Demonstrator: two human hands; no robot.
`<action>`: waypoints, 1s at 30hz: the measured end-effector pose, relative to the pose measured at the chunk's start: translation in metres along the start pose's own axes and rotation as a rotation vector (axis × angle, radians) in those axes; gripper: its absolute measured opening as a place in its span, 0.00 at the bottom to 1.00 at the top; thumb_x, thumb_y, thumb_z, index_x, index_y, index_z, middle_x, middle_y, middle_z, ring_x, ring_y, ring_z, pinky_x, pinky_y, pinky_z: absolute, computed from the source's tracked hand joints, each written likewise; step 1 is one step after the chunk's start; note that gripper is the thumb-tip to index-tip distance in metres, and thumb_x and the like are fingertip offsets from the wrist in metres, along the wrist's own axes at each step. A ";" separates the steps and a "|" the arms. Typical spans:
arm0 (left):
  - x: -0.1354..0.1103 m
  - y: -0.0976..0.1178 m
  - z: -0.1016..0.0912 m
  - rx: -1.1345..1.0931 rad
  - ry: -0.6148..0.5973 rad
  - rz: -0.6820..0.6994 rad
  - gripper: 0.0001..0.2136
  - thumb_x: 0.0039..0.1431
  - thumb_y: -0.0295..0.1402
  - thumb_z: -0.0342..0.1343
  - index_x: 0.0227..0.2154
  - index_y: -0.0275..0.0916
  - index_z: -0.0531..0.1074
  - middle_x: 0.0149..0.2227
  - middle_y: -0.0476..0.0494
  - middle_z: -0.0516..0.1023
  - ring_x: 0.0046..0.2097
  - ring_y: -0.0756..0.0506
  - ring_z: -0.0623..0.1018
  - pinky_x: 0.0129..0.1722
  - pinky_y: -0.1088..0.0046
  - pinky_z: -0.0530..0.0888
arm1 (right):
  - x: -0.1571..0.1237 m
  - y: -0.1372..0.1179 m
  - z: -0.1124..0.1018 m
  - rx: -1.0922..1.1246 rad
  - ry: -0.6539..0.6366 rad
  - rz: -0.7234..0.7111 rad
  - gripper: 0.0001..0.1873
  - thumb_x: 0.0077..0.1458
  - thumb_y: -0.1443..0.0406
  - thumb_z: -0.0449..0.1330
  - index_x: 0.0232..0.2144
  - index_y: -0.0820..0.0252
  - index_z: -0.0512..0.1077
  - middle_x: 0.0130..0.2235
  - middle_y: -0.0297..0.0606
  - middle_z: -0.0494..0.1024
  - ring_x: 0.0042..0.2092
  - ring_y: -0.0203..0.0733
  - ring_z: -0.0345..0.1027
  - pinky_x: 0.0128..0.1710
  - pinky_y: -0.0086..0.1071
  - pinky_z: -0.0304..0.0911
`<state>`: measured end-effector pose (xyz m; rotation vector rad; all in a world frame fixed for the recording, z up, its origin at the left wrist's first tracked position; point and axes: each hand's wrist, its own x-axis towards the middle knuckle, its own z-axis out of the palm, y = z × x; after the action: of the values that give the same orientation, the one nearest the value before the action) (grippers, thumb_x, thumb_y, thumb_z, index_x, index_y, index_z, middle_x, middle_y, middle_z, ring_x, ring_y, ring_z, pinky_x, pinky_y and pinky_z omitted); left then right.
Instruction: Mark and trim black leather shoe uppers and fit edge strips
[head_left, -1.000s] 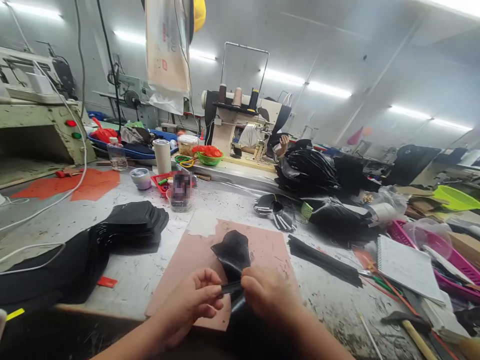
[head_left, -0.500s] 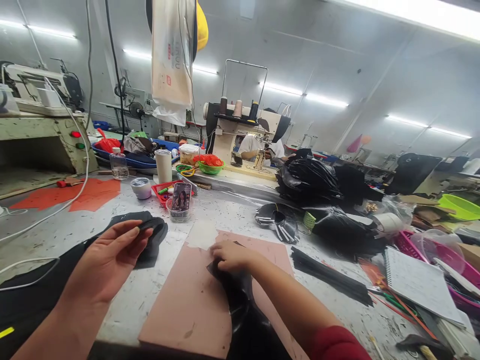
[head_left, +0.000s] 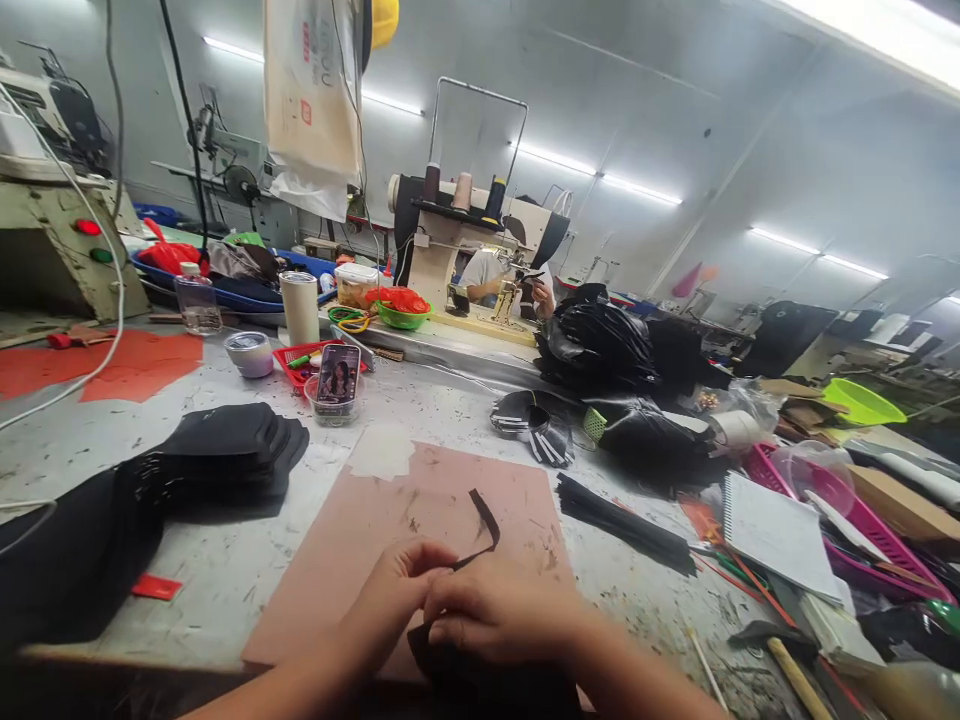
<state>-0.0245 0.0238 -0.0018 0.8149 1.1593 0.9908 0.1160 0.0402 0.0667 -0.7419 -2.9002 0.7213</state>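
Over the front of a pinkish board (head_left: 315,560), my two hands meet. My left hand (head_left: 397,590) is closed, its thumb and index pinched at the end of a thin black strip (head_left: 487,520) that curls up over the board. My right hand (head_left: 495,610) is closed beside it, fingers bent on a black sheet piece (head_left: 480,675) that hangs toward the board's near edge. The fingers partly hide where strip and piece meet. Left of the board lies a stack of black cut pieces (head_left: 225,440).
Black strips (head_left: 626,525) lie right of the board, near a spiral notebook (head_left: 780,535) and a hammer (head_left: 799,680). A phone (head_left: 337,375) stands beyond the board. Behind are a sewing machine (head_left: 480,210) and a heap of black pieces (head_left: 600,345). A person sits behind the machine.
My left hand has come from beside the left stack to meet my right hand. The right hand and black piece have moved nearer to me. The thin strip now shows above the board.
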 end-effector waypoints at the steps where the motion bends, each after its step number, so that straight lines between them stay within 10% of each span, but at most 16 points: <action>1: -0.001 -0.006 0.003 -0.019 -0.012 -0.039 0.08 0.31 0.28 0.61 0.21 0.37 0.71 0.21 0.53 0.74 0.26 0.49 0.72 0.27 0.75 0.67 | -0.007 0.002 0.008 -0.009 0.029 0.058 0.06 0.53 0.68 0.55 0.33 0.55 0.71 0.30 0.31 0.76 0.29 0.35 0.68 0.26 0.24 0.56; 7: 0.000 -0.015 0.019 -0.081 -0.104 -0.069 0.13 0.31 0.33 0.64 0.22 0.36 0.68 0.19 0.54 0.72 0.24 0.52 0.70 0.26 0.76 0.66 | -0.045 0.008 0.033 -0.036 0.192 0.247 0.07 0.52 0.68 0.54 0.34 0.57 0.70 0.33 0.34 0.76 0.34 0.38 0.69 0.31 0.27 0.57; 18: -0.003 -0.027 0.058 -0.067 -0.211 -0.338 0.16 0.35 0.37 0.64 0.25 0.39 0.64 0.16 0.58 0.69 0.19 0.54 0.68 0.20 0.80 0.64 | -0.085 0.024 0.049 -0.352 0.410 0.175 0.12 0.57 0.65 0.49 0.27 0.60 0.70 0.23 0.35 0.71 0.24 0.35 0.61 0.24 0.29 0.51; 30: 0.004 -0.025 0.065 -0.005 -0.249 -0.232 0.12 0.32 0.33 0.66 0.21 0.36 0.71 0.22 0.53 0.75 0.26 0.52 0.73 0.31 0.76 0.70 | -0.109 0.030 0.053 0.352 0.532 0.462 0.05 0.52 0.68 0.55 0.25 0.59 0.67 0.29 0.32 0.67 0.32 0.33 0.63 0.33 0.26 0.59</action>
<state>0.0447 0.0176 -0.0115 0.7571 1.0092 0.6800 0.2158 -0.0102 0.0120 -1.3256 -2.0757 0.8728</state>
